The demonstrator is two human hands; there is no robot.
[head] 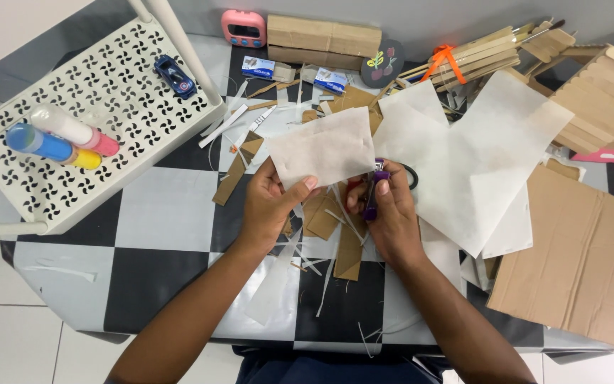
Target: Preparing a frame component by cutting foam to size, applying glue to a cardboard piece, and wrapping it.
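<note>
White paper sheet (321,148), long axis nine-to-three, is pinched by the left hand (268,206) at its six o'clock edge, purple-handled scissors (374,190) gripped by the right hand (390,217) at four o'clock.

Table: my black-and-white checkered table (158,235) lies under my hands.
Beneath my hands: cardboard scraps (328,220) and paper strips (321,284).
Right of them: white sheets (477,156), brown cardboard (577,263).
</note>
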